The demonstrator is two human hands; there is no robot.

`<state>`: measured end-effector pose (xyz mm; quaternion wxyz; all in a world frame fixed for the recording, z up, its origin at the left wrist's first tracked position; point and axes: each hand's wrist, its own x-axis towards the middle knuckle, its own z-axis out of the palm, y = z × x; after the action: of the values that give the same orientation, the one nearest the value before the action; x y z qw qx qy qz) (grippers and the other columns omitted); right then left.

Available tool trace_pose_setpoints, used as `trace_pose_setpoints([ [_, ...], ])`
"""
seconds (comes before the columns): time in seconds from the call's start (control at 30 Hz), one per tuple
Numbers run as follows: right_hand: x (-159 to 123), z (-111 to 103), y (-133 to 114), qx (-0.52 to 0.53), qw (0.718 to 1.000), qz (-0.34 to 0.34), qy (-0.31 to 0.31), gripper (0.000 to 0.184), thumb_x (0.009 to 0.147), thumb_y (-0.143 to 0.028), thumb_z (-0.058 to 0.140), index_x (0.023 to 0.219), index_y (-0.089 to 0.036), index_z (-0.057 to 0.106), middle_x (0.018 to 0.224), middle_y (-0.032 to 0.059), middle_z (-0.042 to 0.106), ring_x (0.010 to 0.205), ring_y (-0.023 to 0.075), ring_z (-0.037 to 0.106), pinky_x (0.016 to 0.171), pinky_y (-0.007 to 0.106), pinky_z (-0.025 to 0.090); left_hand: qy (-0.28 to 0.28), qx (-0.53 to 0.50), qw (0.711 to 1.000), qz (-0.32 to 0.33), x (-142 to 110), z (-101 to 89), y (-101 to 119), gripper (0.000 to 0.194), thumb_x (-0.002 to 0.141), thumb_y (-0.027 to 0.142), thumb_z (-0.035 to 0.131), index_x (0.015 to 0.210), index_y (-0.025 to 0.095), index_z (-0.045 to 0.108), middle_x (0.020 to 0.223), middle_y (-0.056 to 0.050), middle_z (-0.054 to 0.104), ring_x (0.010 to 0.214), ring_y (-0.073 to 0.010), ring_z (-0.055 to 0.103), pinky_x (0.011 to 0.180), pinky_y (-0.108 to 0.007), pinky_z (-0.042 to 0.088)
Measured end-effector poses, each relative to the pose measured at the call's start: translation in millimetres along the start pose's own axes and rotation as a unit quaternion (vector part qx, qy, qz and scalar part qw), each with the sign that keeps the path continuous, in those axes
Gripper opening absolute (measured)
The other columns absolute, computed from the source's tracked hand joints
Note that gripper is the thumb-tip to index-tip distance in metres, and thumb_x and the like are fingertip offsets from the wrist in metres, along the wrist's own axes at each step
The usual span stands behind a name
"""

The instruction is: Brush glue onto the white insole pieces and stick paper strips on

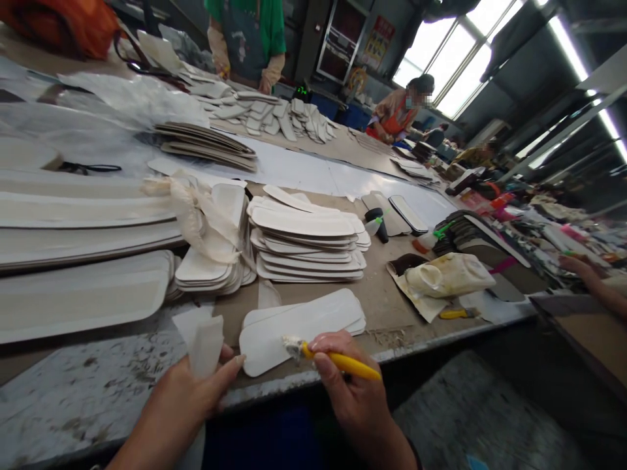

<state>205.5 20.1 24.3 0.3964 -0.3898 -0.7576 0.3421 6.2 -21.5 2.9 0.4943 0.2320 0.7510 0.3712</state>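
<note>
In my right hand (350, 378) is a brush with a yellow handle (355, 365), its bristles (292, 345) against the top of a white oblong panel (304, 326). That panel lies on a few others of the same shape, slightly fanned, at the table's front edge. My left hand (196, 385) grips a strip of thin white sheet (203, 343) between thumb and fingers. The left thumb tip reaches the panel's left end. Part of the strip hangs below the hand.
Stacked white panels (308, 228) stand behind, with longer ones (83, 287) to the left. A cut plastic container (448, 277) and another yellow-handled brush (458, 313) lie to the right. Across the table a person in green (249, 39) stands by scattered pieces (274, 114).
</note>
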Motion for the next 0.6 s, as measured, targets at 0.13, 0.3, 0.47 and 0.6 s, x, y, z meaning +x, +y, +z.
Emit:
trace_pose_setpoints([
  [0.13, 1, -2, -5, 0.044, 0.997, 0.058, -0.022, 0.021, 0.095, -0.029, 0.041, 0.08, -0.021, 0.053, 0.075, 0.0013, 0.053, 0.079, 0.0161, 0.056, 0.085, 0.035, 0.044, -0.073, 0.002, 0.997, 0.033, -18, -4.4, 10, 0.026, 0.066, 0.045, 0.052, 0.065, 0.02, 0.056, 0.039, 0.006, 0.047, 0.039, -0.0128, 0.044, 0.046, -0.025, 0.036],
  [0.3, 11, 18, -5, 0.125, 0.971, 0.182, -0.097, 0.031, 0.093, -0.044, 0.041, 0.079, -0.019, 0.052, 0.065, -0.0026, 0.048, 0.06, 0.0117, 0.049, 0.06, 0.025, 0.042, -0.233, -0.115, 0.965, -0.029, -40, 5.4, 24, 0.029, 0.068, 0.043, 0.053, 0.077, 0.016, 0.059, 0.051, 0.002, 0.058, 0.044, -0.0108, 0.046, 0.049, -0.024, 0.036],
  [0.47, 17, 39, -11, 0.234, 0.915, 0.286, -0.16, 0.033, 0.077, -0.048, 0.064, 0.071, -0.019, 0.048, 0.05, -0.0079, 0.045, 0.042, 0.0074, 0.041, 0.043, 0.02, 0.033, -0.269, -0.084, 0.959, -0.024, -44, 15.4, 25, 0.039, 0.069, 0.05, 0.054, 0.061, 0.013, 0.063, 0.045, -0.003, 0.056, 0.043, -0.0107, 0.045, 0.048, -0.023, 0.032],
  [0.6, 12, 39, -12, 0.212, 0.915, 0.292, -0.181, 0.027, 0.084, -0.043, 0.053, 0.072, -0.021, 0.045, 0.041, -0.0099, 0.04, 0.035, 0.0075, 0.037, 0.039, 0.019, 0.028, -0.253, -0.088, 0.963, -0.015, -44, 18.7, 21, 0.027, 0.069, 0.036, 0.053, 0.059, 0.014, 0.063, 0.047, -0.003, 0.059, 0.044, -0.0114, 0.048, 0.048, -0.023, 0.035],
])
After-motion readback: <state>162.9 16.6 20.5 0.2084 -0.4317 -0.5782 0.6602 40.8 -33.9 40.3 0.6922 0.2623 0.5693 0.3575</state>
